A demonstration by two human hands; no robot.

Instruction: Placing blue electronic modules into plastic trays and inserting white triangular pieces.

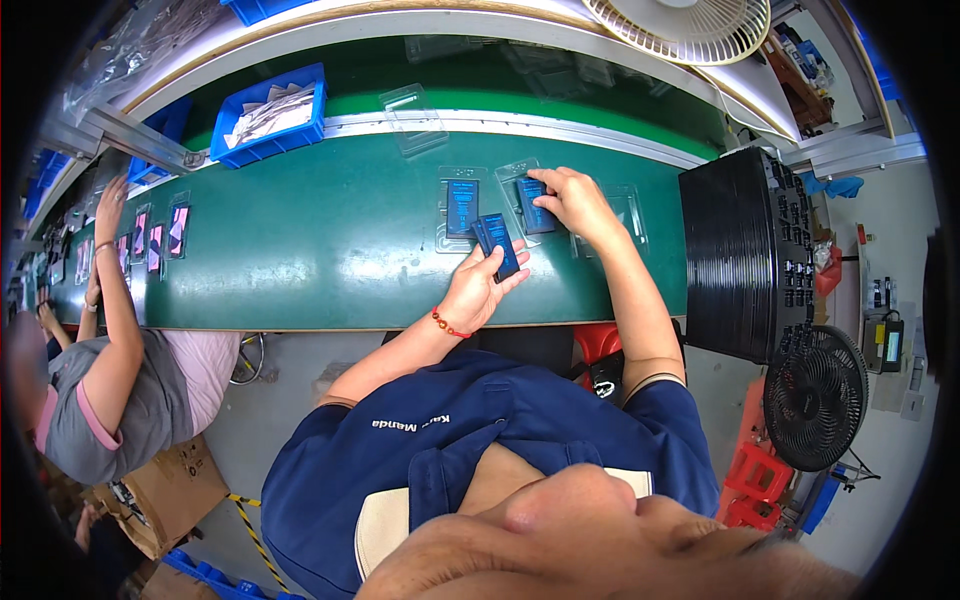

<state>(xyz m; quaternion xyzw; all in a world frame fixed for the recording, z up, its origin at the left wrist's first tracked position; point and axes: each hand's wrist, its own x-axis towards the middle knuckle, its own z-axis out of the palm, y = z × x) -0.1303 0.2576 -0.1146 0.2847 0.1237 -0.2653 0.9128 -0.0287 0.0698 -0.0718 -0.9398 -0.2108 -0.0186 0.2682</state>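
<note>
My left hand [474,290], with a red bead bracelet at the wrist, is closed around a small stack of flat black phone batteries [497,243] with blue print. The fingers of my right hand [580,205] grip the upper edge of another battery [535,208], which lies in a slightly tilted clear plastic tray [510,182]. Just left of it, one more battery [462,205] sits in a second clear tray [447,244]. A third clear tray [636,215] is partly hidden behind my right hand and forearm.
A green-topped bench [340,270] carries all this. Toward its back stand a blue bin [270,140] of pale pieces and a clear tray [412,118]. Stacked black trays [730,255] rise at the right, near a black fan [815,398]. A co-worker [120,380] reaches over the bench at left.
</note>
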